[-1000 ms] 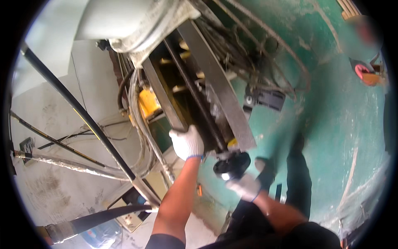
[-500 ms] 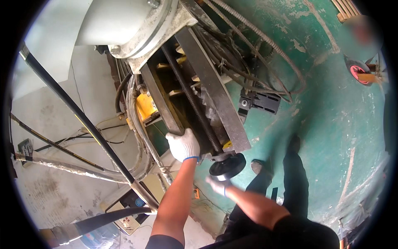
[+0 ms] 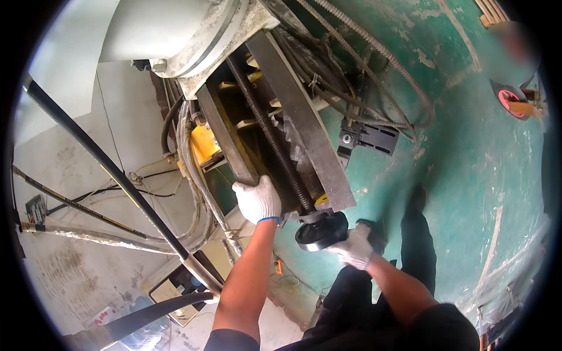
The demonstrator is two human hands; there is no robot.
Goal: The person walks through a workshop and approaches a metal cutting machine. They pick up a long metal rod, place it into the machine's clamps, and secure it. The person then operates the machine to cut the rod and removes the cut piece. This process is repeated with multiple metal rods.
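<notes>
In a white knit glove, my left hand point(image 3: 257, 200) is closed over the lower end of the left steel rail point(image 3: 225, 137) of a machine frame. My right hand point(image 3: 354, 248), gloved too, is at the right side of a black handwheel point(image 3: 321, 232), its fingers round the rim and partly hidden by it. The wheel sits at the low end of a long threaded screw point(image 3: 269, 128) that runs up between the two rails. The right rail point(image 3: 304, 117) is broad, dark and flat-faced.
A large white machine housing point(image 3: 158, 29) stands above the frame. Corrugated hoses point(image 3: 386, 52) and a slotted black bracket point(image 3: 374, 139) lie to the right on the green floor. Black hoses point(image 3: 105, 152) slant across the left. A pink-rimmed wheel point(image 3: 508, 100) is far right.
My right hand has swung from below the handwheel round to its right side, rightward and up, and now meets the rim. My left hand has stayed on the rail.
</notes>
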